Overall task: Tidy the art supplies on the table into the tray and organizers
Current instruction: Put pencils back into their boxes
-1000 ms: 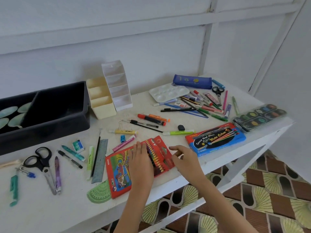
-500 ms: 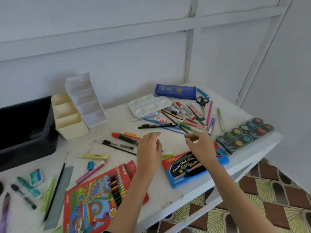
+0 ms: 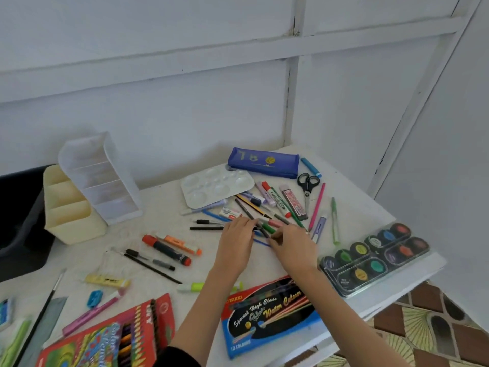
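Both my hands are at the heap of pens (image 3: 275, 207) right of the worktop's (image 3: 148, 202) middle. My left hand (image 3: 235, 245) lies flat on it, fingers fairly straight. My right hand (image 3: 295, 249) curls its fingers onto the pens from the near right, though I cannot tell whether they have closed on one. To do this well, I think I should rake the pens parallel, squeeze them into one bundle between both hands, lift them level so none slips, and carry them left to the organizers. I count two organizers at the far left, one cream (image 3: 68, 207) and one clear (image 3: 103, 178), and one black tray (image 3: 21, 234) at the left edge. On the far side are one pair of scissors (image 3: 307, 185), one palette (image 3: 217, 188) and one pencil case (image 3: 263, 162). One paint set (image 3: 375, 258) sits at the right, with two flat boxes near me: a watercolour box (image 3: 267, 313) and a crayon box (image 3: 105, 340).
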Demonstrator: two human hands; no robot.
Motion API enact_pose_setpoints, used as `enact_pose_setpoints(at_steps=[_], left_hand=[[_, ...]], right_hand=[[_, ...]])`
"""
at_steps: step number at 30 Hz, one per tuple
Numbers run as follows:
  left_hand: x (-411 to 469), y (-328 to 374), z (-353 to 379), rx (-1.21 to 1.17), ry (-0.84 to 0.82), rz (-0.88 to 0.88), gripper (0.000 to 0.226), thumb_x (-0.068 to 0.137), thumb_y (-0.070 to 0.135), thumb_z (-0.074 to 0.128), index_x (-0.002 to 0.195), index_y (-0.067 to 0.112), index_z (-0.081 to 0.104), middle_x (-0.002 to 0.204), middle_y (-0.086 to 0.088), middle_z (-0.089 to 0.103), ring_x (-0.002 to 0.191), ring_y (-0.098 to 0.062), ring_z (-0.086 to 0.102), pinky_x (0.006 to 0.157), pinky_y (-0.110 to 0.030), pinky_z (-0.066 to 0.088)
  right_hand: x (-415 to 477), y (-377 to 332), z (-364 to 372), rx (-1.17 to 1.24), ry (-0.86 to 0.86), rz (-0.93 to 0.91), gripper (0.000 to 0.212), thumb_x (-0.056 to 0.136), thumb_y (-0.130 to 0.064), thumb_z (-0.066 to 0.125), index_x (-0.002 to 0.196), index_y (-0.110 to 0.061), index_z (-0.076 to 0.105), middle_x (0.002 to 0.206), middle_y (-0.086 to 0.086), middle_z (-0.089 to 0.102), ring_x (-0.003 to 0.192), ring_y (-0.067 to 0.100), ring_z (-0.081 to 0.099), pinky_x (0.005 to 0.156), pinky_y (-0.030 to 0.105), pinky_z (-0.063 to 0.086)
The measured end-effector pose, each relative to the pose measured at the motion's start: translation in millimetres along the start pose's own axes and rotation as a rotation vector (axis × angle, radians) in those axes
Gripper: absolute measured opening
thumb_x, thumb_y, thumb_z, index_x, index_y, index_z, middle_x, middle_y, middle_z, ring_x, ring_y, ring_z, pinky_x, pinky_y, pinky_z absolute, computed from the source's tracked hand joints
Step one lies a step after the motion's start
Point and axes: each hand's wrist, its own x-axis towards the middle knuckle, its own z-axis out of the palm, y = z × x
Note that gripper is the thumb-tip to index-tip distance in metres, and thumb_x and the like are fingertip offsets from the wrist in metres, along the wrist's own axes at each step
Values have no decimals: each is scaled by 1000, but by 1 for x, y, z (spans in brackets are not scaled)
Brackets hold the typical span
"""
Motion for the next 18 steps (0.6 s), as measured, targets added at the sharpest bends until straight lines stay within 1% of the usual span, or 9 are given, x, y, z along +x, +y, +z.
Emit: enact_pose_setpoints(at_steps=[3,5,7,8,10,12,15,16,18], left_hand=[[2,1,4,75,-8,-7,29,93,13,53,120,12,61,118,-4,59,114,-22,51,98,-32,36],[3,2,4,100,20,-6,19,80,10,70,99,12,70,102,-3,65,98,-21,61,86,-33,46],[3,1,4,107,72,24,25,63,9,83,84,15,71,87,0,67,83,-17,65,75,-30,52],[2,2,2,98,93,48,30,58,8,86,82,14,70,84,0,68,79,-17,65,74,-29,52],[-4,6,-4,78,144,95,39,54,3,86,87,14,68,83,1,68,79,-17,66,78,-29,51],[-9,11,-10,84,228,130,43,55,-4,81,92,13,68,86,0,69,81,-19,65,86,-26,43],[-21,15,-20,87,370,172,31,70,-1,64,98,12,67,90,-2,68,87,-19,62,92,-29,35],[-26,14,-23,88,398,175,29,74,2,58,99,11,67,91,-3,67,87,-18,61,91,-28,36],[-39,11,-30,87,430,156,29,75,3,62,103,11,67,96,-4,67,91,-18,60,89,-27,38]], right_hand=[[1,3,5,-53,-14,-34,22,91,-34,56,101,-20,70,104,-2,64,90,19,63,72,32,52],[2,4,7,-29,3,-33,21,91,-34,55,98,-20,69,101,-2,65,86,17,64,68,29,51],[3,4,8,62,42,-8,20,88,-34,58,93,-19,70,98,-3,64,83,16,63,67,29,51],[4,5,8,130,72,5,19,86,-34,60,91,-19,70,98,-3,64,82,15,62,67,30,52],[6,7,8,256,121,20,15,83,-32,64,91,-20,70,95,-4,63,81,13,62,68,32,53],[6,7,6,396,138,10,15,83,-28,67,93,-18,71,89,-4,66,77,9,62,67,29,53],[4,4,-2,632,118,17,11,83,-19,70,91,-12,73,78,-4,68,68,0,61,63,10,48],[2,2,-4,677,108,18,11,83,-17,71,91,-11,73,76,-4,69,65,0,60,61,8,47],[-3,0,-8,765,85,19,11,82,-17,71,92,-12,74,74,-3,69,62,2,62,61,12,50]])
